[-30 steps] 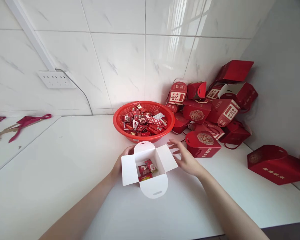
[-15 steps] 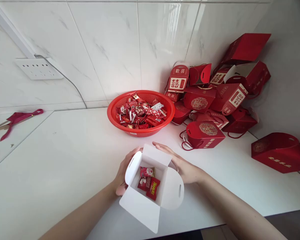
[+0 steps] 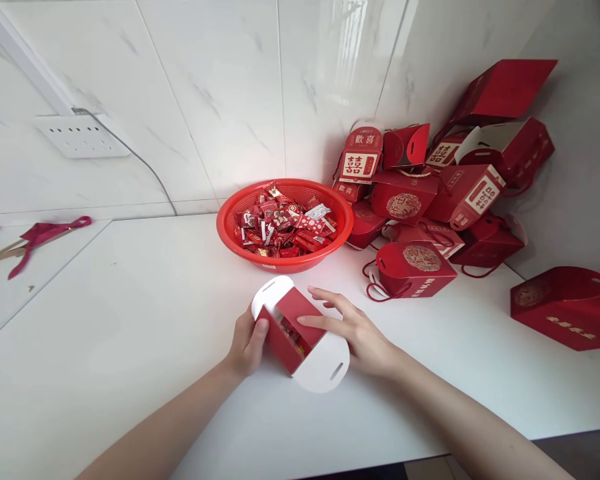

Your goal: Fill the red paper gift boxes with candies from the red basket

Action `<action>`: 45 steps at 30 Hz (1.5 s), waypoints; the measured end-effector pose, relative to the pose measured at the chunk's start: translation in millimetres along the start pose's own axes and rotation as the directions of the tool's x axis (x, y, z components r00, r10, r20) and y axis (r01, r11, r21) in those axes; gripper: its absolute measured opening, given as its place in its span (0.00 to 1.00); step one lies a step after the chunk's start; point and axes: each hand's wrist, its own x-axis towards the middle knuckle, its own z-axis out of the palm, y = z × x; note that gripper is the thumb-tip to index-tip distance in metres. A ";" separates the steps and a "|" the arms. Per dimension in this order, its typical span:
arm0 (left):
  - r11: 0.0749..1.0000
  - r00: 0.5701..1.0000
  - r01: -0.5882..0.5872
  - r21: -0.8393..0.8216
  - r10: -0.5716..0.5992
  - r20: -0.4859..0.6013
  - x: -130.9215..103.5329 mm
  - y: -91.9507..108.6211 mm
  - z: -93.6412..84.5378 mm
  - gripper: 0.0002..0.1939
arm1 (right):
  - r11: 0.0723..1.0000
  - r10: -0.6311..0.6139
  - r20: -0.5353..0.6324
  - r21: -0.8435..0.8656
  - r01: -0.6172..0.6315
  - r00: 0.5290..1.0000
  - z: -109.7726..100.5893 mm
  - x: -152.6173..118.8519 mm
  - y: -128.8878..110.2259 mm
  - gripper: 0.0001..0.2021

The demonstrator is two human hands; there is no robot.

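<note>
A small gift box (image 3: 323, 363) is between my hands in the middle foreground, its two red flaps folded partway inward. Its two white rounded tabs with slots stand out at the ends. Through the gap between the red flaps, wrapped candies (image 3: 291, 331) show inside. My left hand (image 3: 249, 341) grips the box's left side, the thumb lying against one red flap. With fingers spread, my right hand (image 3: 357, 331) rests at the other side, a fingertip touching the other red flap. Just beyond the box stands a red plastic basket (image 3: 223, 230) heaped with wrapped candies.
Several red gift boxes (image 3: 405, 200) with cord handles are piled against the wall at the right. Another red box (image 3: 563, 307) stands nearer the right edge. Dark pink ribbon (image 3: 47, 232) lies at far left. A socket panel (image 3: 80, 137) with a cable is on the tiled wall.
The box's two long flaps, spread outward before, are now folded in over the candies, red side up. My left thumb and right fingers have moved onto these flaps.
</note>
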 end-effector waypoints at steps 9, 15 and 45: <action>0.994 0.999 0.037 0.106 -0.036 -0.004 10.8 27.1 7.9 0.19 | 0.991 -0.011 0.056 0.135 0.004 0.998 -0.8 0.4 -1.8 0.25; 0.885 0.945 -0.325 0.333 0.293 0.144 8.9 31.5 5.7 0.14 | 0.894 0.250 -0.054 0.397 -0.209 0.967 11.4 2.4 -12.0 0.10; -0.173 0.906 0.400 0.900 0.222 -0.360 47.4 65.1 -236.7 0.25 | 0.817 0.420 0.113 0.385 -0.429 0.900 43.0 -3.4 7.4 0.13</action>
